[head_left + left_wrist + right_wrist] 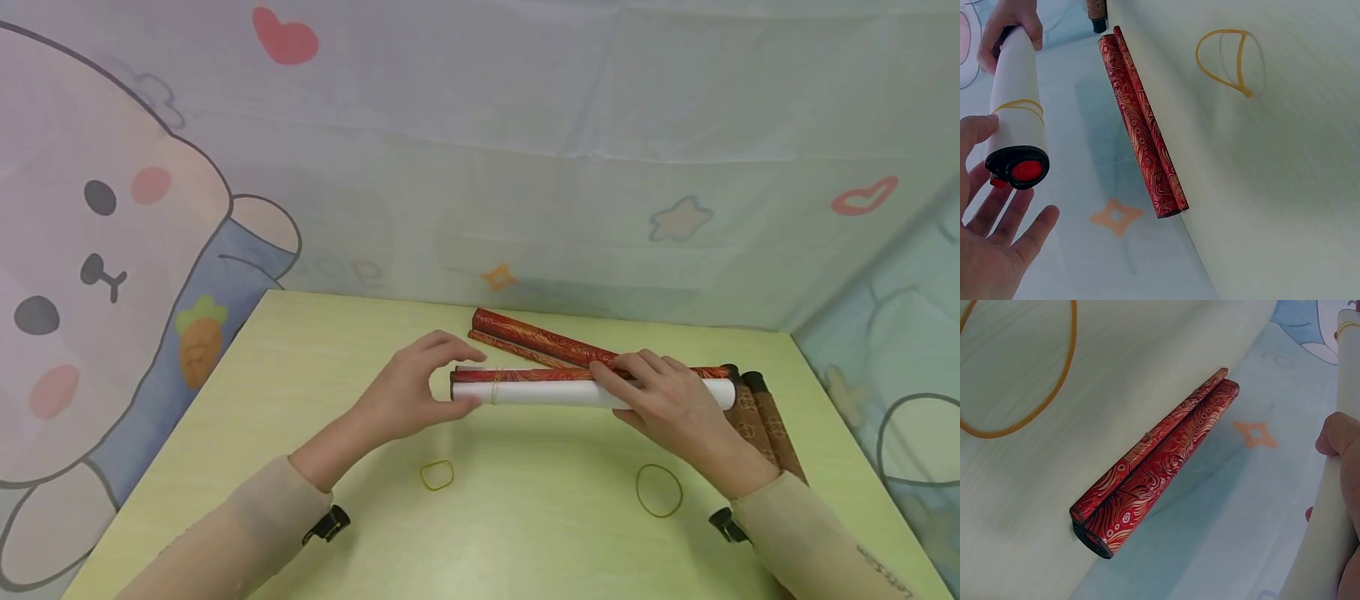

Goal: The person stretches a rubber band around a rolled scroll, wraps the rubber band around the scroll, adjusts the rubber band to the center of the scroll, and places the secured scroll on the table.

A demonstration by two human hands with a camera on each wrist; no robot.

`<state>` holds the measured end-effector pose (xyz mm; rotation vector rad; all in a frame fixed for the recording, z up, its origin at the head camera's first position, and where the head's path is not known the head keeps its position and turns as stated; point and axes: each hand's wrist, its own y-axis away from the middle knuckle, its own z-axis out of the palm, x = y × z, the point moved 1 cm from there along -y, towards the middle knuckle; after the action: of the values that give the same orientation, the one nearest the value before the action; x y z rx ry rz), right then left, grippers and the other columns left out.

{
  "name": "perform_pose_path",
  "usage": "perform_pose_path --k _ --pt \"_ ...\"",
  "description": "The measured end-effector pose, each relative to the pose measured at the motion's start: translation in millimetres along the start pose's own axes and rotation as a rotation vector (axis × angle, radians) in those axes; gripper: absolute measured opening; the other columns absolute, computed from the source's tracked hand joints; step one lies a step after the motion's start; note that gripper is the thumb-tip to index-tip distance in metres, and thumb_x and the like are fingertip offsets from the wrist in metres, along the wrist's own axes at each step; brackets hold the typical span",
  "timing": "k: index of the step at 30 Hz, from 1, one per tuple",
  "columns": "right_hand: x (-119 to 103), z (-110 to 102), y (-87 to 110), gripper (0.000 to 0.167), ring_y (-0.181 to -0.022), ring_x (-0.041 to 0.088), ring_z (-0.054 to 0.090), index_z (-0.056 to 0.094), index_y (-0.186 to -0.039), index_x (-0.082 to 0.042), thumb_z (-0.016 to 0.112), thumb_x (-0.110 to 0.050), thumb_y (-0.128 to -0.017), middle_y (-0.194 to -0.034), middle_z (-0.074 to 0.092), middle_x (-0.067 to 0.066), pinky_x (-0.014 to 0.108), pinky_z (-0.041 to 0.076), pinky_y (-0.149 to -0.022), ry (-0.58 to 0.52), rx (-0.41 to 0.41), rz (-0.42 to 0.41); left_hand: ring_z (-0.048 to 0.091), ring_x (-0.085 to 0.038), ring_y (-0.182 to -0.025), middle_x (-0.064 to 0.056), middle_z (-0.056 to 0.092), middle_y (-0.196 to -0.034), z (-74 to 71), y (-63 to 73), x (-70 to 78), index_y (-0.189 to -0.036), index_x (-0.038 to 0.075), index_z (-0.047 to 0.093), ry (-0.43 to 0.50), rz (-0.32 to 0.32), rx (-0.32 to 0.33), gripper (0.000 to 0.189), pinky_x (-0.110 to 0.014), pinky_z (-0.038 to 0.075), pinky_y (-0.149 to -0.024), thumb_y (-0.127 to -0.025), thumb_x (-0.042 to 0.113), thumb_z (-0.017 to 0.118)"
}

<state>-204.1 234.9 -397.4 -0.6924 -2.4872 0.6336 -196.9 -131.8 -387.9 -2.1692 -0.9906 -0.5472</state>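
A rolled-up scroll point(547, 392), white with a red patterned strip and dark ends, lies crosswise between both hands above the table. My right hand point(667, 400) grips it toward its right end. Around the left end, my left hand point(408, 387) forms a loose C, fingers spread and thumb at the lower edge. In the left wrist view the thumb point(982, 128) is right by a yellow rubber band point(1019, 106) wrapped around the roll. That end shows a black cap point(1017, 167) with a red centre.
A second scroll point(532, 333), red and gold, lies behind on the table point(360, 517). Brown patterned rolls point(772, 425) rest at the right, partly under the right arm. Two loose rubber bands lie in front: a smaller one point(437, 489) and a larger one point(638, 487). A printed cloth point(480, 167) hangs behind.
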Motion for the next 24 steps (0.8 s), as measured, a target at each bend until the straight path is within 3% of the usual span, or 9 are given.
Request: perform_pose_path --k 6,13,24 --pt "1 -1 -0.7 0.084 -0.086 0.034 0.067 0.062 -0.133 -0.010 0.105 -0.011 -0.061 -0.108 0.064 0.014 0.048 0.061 -0.065 -0.012 0.009 -0.005 0.066 -0.017 -0.110 0.002 0.067 -0.124 1.8 -0.9 2.7 -0.121 0.015 0.076 -0.130 0.076 -0.003 0.039 -0.039 0.058 -0.093 -0.085 0.017 0.091" --pt "1 -1 -1.1 0.084 -0.086 0.035 0.067 0.062 -0.134 -0.010 0.105 -0.011 -0.061 -0.108 0.064 0.015 0.049 0.062 -0.065 -0.017 0.004 0.001 0.064 -0.017 -0.103 0.000 0.068 -0.122 3.1 -3.3 7.4 -0.116 0.014 0.076 -0.244 0.169 0.042 0.034 -0.033 0.058 -0.082 -0.085 0.015 0.089" --pt "1 1 -3.6 0.081 -0.089 0.033 0.068 0.064 -0.134 -0.009 0.104 -0.011 -0.064 -0.109 0.065 0.014 0.048 0.062 -0.068 -0.032 0.007 0.002 0.062 -0.013 -0.092 0.004 0.069 -0.111 4.0 -6.7 10.2 -0.112 0.017 0.075 -0.295 0.179 0.040 0.029 -0.032 0.056 -0.073 -0.085 0.016 0.087"
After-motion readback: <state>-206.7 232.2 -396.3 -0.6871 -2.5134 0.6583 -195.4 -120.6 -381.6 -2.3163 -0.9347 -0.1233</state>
